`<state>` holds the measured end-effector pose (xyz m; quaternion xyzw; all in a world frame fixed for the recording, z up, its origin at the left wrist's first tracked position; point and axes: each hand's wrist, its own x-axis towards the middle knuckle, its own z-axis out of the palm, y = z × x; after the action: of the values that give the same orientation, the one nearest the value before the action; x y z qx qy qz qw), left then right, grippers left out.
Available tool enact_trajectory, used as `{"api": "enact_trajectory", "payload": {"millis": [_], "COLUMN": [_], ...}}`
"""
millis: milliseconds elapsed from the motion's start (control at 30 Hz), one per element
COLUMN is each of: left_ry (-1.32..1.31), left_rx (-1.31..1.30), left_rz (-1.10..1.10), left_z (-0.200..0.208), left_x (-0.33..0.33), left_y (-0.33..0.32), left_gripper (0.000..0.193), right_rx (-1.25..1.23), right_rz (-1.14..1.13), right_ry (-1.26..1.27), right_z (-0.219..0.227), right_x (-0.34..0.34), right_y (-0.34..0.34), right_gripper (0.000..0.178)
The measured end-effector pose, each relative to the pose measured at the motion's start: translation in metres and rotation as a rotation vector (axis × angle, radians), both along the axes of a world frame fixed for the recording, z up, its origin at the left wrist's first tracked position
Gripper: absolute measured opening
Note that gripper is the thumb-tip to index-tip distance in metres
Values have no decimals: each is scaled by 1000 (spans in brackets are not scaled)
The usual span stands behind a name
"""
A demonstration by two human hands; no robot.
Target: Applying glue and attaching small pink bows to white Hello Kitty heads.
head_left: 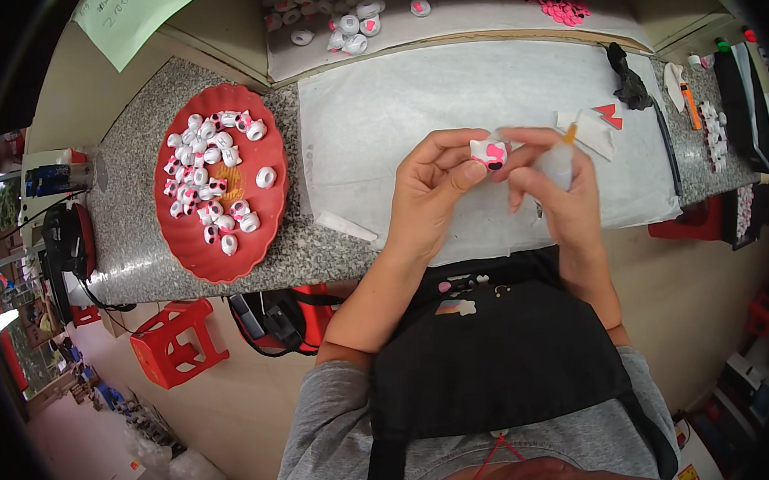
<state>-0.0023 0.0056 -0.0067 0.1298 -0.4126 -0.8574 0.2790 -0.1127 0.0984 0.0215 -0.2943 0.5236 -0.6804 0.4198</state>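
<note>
Between the thumb and fingers of my left hand (427, 189) is a small white figurine (483, 151) with pink and black patches, held up above the white sheet. My right hand (571, 200) is closed around a small translucent squeeze bottle (558, 168) with an amber tip (571, 133) that points up and away. The right index finger reaches to the figurine's right side; whether it presses on it I cannot tell. On the left, a red scalloped plate (264, 219) carries several similar white, pink and black figurines (212, 154).
White paper (360, 136) covers the speckled counter (333, 256). A folded white strip (347, 226) lies left of my hands. At the right are red paper pieces (608, 115), a crumpled black item (627, 77) and an orange tool (691, 105). More white pieces (354, 31) fill the shelf behind.
</note>
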Motion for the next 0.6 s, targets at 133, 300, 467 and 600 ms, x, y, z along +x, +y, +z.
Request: {"api": "enact_trajectory", "payload": {"millis": [133,300,467,600], "left_ry": [48,50,3,-32], "left_rx": [130,101,24,17], "left_rz": [46,47,100,134], "left_z": [-3,-3,-6,-1], "left_x": [3,0,-3,3], "left_y": [-5,-4,-5,-4], "left_gripper": [26,25,24,23], "right_rx": [296,613,45,-223], "right_rz": [-301,-335,-286,-52], "right_ry": [1015,1291,832,910], "right_z": [-5,-29,-2,6], "right_x": [-52,-71,-26,-3], "right_y": [21,32,10,-15], "right_gripper": [22,15,12,18]}}
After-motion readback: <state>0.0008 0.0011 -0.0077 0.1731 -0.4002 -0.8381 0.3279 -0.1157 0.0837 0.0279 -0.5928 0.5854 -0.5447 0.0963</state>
